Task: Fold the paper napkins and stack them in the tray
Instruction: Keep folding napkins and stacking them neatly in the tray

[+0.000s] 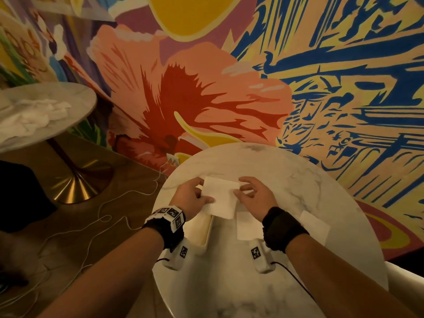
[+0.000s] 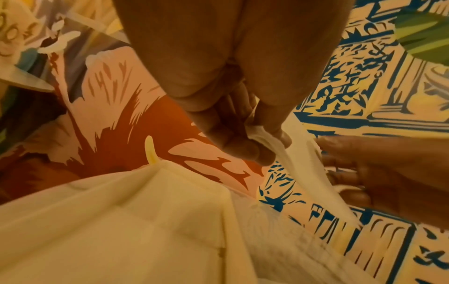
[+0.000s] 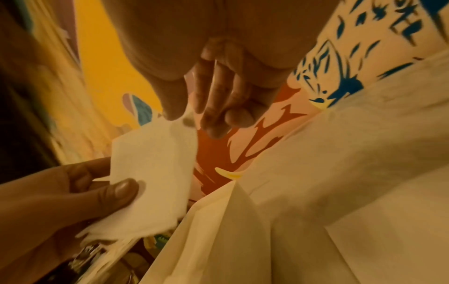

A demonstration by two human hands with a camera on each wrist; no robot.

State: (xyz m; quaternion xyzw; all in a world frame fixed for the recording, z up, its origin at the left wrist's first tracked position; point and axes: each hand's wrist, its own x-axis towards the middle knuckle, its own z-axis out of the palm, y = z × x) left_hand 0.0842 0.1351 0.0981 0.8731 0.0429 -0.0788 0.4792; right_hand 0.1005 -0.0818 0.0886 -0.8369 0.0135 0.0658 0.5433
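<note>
A folded white napkin [image 1: 220,196] is held just above the round marble table [image 1: 286,187]. My left hand [image 1: 203,191] pinches its left edge between thumb and fingers [image 2: 243,146]. My right hand [image 1: 241,187] takes the napkin's [image 3: 150,169] upper right corner lightly between thumb and index finger [image 3: 209,119]. A cream tray [image 1: 205,228] stands under my left wrist, partly hidden by it. Two flat napkins lie on the table, one [image 1: 249,226] beside the tray and one [image 1: 315,227] further right.
A painted mural wall [image 1: 206,88] rises right behind the table. At the left, a second round table [image 1: 75,97] on a gold base [image 1: 75,187] carries a heap of crumpled white napkins [image 1: 34,115]. White cords [image 1: 103,214] trail over the wooden floor.
</note>
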